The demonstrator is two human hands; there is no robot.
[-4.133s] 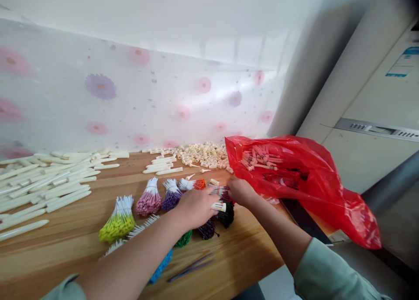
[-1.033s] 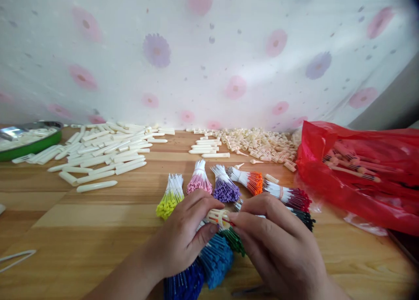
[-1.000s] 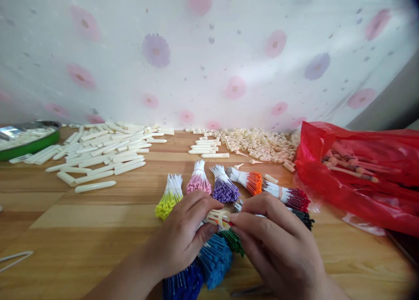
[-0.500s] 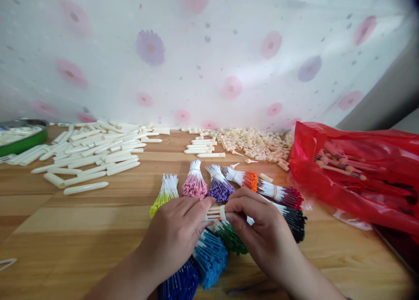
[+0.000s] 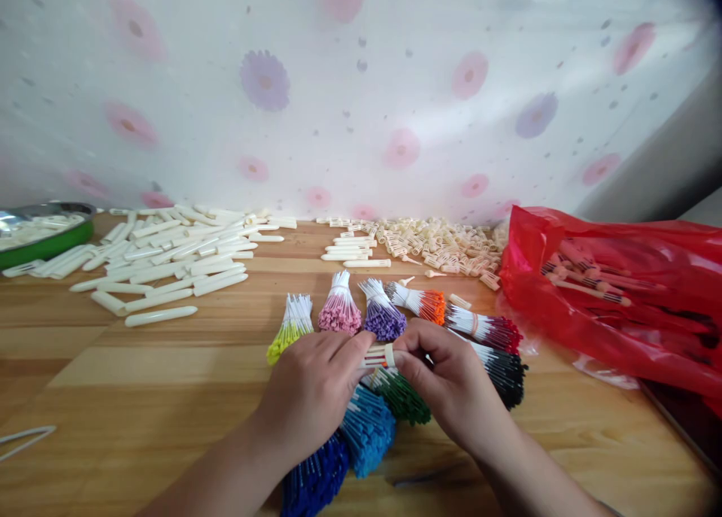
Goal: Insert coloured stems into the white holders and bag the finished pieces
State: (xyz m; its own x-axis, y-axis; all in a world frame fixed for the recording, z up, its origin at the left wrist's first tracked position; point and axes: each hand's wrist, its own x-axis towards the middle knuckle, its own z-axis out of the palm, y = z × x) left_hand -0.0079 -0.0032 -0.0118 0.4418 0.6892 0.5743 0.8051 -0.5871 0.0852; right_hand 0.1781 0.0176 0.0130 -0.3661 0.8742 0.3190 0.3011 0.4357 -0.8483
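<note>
My left hand (image 5: 313,389) and my right hand (image 5: 445,385) meet over the wooden table (image 5: 141,396). Both pinch a small cream slotted plastic holder (image 5: 379,355) with a red-tipped stick in it, fingers closed round its two ends. Under and around the hands lie bundles of coloured-tip sticks: yellow (image 5: 289,330), pink (image 5: 339,310), purple (image 5: 382,314), orange (image 5: 420,302), dark red (image 5: 488,329), black (image 5: 502,366), green (image 5: 401,396), light blue (image 5: 366,427) and dark blue (image 5: 316,479).
A red plastic bag (image 5: 614,299) with assembled pieces lies at the right. Cream tubes (image 5: 163,265) are scattered at the back left beside a green-rimmed tray (image 5: 45,235). A pile of small cream holders (image 5: 440,246) sits at the back. A flowered cloth (image 5: 350,95) hangs behind.
The camera swung left from the red bag to the bundles. Both hands came together on the small holder and have turned it slightly between the fingertips over the last second.
</note>
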